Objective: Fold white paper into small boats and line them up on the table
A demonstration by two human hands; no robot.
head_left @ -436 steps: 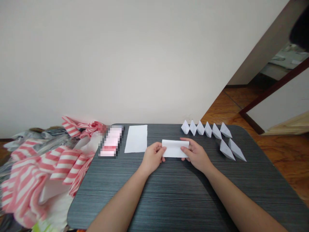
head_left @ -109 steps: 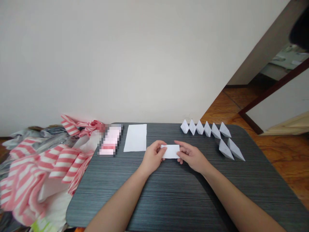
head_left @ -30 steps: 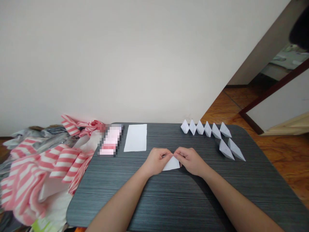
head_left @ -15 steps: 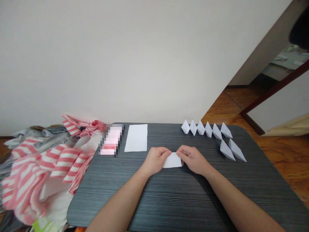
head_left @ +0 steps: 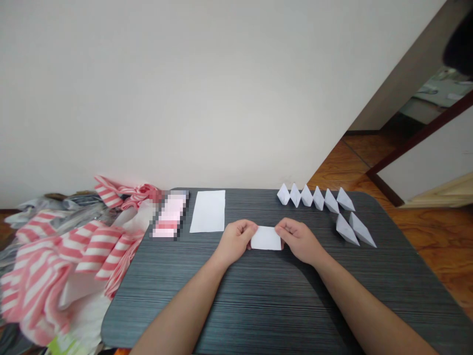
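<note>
Between my hands is a small white rectangle of folded paper (head_left: 266, 238), raised a little off the dark table. My left hand (head_left: 236, 240) pinches its left end, thumb on top near the upper corner. On the opposite end, my right hand (head_left: 299, 240) has the same kind of pinch. The fingers behind the paper are mostly hidden. Beyond my left hand lies a stack or sheet of white paper (head_left: 208, 211), flat on the table. Folded paper boats (head_left: 318, 198) stand in a row at the back right, with two more paper boats (head_left: 347, 230) in front of them.
The dark wood-grain table (head_left: 236, 305) backs onto a pale wall (head_left: 221, 88). A blurred-out pink item (head_left: 170, 214) lies at its back left. Pink-striped cloth (head_left: 96, 246) and bags are heaped beyond the left edge. Wooden floor (head_left: 340, 158) shows at right.
Both hands have risen slightly with the folded paper, and spread a little apart to its ends. More of its face now shows. The boats and the other paper stay put.
</note>
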